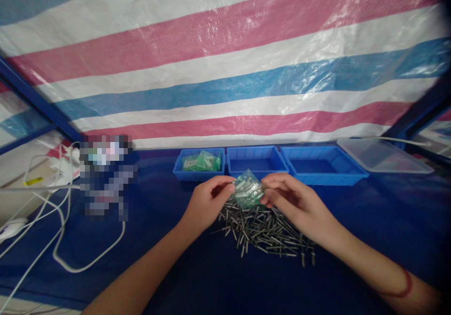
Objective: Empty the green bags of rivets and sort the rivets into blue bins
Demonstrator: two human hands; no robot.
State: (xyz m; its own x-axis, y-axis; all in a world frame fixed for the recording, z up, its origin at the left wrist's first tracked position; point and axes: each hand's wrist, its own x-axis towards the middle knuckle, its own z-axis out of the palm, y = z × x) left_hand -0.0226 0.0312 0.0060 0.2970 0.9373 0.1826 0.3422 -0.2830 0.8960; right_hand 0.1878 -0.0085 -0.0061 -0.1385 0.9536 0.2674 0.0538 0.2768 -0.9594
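My left hand and my right hand both pinch a small clear green plastic bag that holds a few metal pins. They hold it just above a loose pile of small metal pins on the dark blue table cloth. The left fingers grip the bag's left edge and the right fingers grip its right edge. A red string circles my right wrist.
Three blue trays stand in a row behind the hands: the left tray holds filled green bags, the middle tray and right tray look bare. A clear lid lies at far right. White cables trail at left.
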